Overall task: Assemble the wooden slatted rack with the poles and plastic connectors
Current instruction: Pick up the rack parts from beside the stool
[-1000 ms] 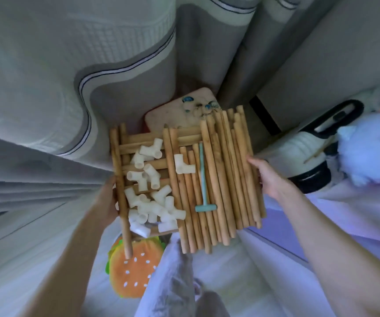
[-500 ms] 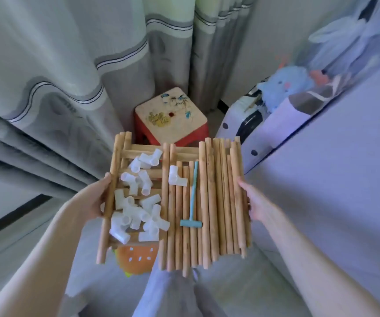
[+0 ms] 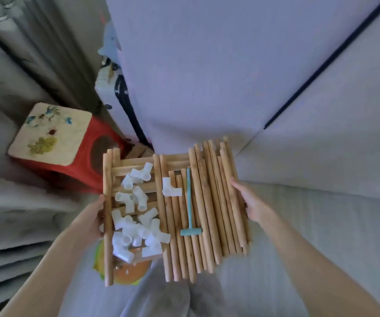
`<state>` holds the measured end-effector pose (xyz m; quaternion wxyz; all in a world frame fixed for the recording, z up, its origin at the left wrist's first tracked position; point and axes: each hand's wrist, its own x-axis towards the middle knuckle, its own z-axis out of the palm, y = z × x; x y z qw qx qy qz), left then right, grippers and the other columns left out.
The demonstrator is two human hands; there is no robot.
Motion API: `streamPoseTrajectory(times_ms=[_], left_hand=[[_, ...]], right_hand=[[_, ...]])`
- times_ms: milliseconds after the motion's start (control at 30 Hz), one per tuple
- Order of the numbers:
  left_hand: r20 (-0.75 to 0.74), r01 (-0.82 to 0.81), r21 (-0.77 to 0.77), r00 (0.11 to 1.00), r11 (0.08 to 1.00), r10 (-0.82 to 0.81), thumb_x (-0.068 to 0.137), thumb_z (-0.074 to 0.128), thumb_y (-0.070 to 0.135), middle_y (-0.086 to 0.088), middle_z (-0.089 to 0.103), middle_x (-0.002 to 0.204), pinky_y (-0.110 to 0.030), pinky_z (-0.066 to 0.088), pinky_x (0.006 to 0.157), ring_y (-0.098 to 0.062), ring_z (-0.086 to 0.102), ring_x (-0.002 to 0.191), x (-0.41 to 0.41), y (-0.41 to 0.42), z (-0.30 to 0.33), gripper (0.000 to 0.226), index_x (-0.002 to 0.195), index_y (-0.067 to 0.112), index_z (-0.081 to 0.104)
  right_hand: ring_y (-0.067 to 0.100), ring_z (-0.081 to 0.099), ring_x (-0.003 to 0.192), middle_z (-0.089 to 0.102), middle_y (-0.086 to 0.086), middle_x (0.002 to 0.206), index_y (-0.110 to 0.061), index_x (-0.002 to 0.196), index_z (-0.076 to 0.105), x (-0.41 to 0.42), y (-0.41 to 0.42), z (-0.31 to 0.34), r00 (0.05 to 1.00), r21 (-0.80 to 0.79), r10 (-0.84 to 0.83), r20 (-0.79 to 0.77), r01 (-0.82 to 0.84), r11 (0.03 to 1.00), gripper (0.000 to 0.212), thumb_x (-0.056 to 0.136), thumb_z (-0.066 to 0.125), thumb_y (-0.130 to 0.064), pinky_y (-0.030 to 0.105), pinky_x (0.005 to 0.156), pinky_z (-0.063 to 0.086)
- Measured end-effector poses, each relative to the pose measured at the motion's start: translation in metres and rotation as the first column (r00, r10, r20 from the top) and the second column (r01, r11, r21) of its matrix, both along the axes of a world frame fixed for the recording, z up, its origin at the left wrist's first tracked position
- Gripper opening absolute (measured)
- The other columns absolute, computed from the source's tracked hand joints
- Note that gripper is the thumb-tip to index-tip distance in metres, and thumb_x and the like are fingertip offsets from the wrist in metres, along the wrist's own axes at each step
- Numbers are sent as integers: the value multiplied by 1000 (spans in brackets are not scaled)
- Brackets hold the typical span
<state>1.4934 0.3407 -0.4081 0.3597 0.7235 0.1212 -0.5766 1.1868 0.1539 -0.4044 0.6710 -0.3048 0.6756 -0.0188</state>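
I carry a wooden slatted rack panel (image 3: 108, 202) flat between both hands, like a tray. Several white plastic connectors (image 3: 136, 216) lie piled on its left half, and one more connector (image 3: 169, 187) rests near the middle. Several loose wooden poles (image 3: 209, 202) lie side by side across its right half. A small teal mallet (image 3: 190, 211) lies on the poles. My left hand (image 3: 91, 217) grips the panel's left side rail. My right hand (image 3: 249, 201) holds the right edge, fingers against the outermost poles.
A red stool (image 3: 54, 143) with a flowered cream top stands at the left, by grey curtains (image 3: 24, 53). A pale lilac bed (image 3: 230, 65) fills the top and right. A burger-shaped cushion (image 3: 127, 274) lies below the panel. A suitcase (image 3: 116, 92) stands beside the bed.
The view has swung right, away from the curtains and towards the bed. The panel with its load has been carried along, still level, held the same way by both hands.
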Motion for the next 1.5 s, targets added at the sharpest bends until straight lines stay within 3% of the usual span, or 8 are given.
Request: streamPoseTrajectory(times_ms=[233,367,467,567,800,1133,1333,1500], left_hand=[[-44,416,-69,907,907,-420,98,33,50,-6,59,65,-34,40,67,-19,49,55,-60,-81,-28,44,88,16,60],[-50,620,-78,780,781,-624,97,33,52,-13,62,82,-45,36,100,-22,51,64,-99,-119,-39,44,92,17,60],[-37,749,-71,658,659,-752,98,32,50,-2,56,55,-36,44,80,-15,50,46,-143,-138,-37,44,84,15,55],[-28,834,-62,548,549,-836,96,36,52,-4,56,69,-45,41,93,-19,51,60,-183,-153,-50,42,90,17,58],[-10,943,-49,330,330,-944,97,37,51,-1,56,88,-44,47,74,-19,52,79,-264,-173,-130,37,92,23,60],[-4,998,4,57,57,-998,95,44,43,0,53,80,-37,46,71,-18,51,77,-343,-204,-343,28,81,22,58],[21,997,10,-77,-77,-997,96,40,46,-2,58,87,-40,47,74,-20,54,85,-373,-200,-515,31,84,23,58],[40,983,4,-186,-186,-982,96,38,45,-3,58,88,-39,45,67,-21,53,80,-396,-189,-626,34,86,21,61]], right_hand=[[15,56,82,62,2,91,-15,101,61,-107,55,-10,925,-10,-377,-43,377,926,35,94,47,-47,30,67,43],[16,51,88,55,-1,95,-18,96,56,-149,101,-16,809,4,-586,-47,587,810,33,94,45,-49,35,92,39],[11,52,77,55,-2,88,-18,94,55,-176,134,-23,696,14,-718,-10,718,696,33,95,42,-49,30,77,43],[15,59,82,62,3,97,-18,96,58,-203,164,-46,611,44,-791,23,790,612,37,94,42,-51,30,64,44],[25,64,97,65,10,107,-14,110,58,-246,220,-128,420,43,-907,-23,907,419,47,89,50,-55,38,79,51],[16,58,82,61,4,96,-16,91,54,-248,265,-335,119,47,-985,-128,992,114,34,89,54,-50,32,73,44],[23,53,100,55,7,113,-9,129,48,-238,291,-506,-15,21,-987,-159,1000,-19,60,87,57,-51,41,102,41],[23,46,106,50,5,119,-13,133,45,-243,311,-614,-36,4,-987,-156,999,-37,61,88,54,-53,42,101,39]])
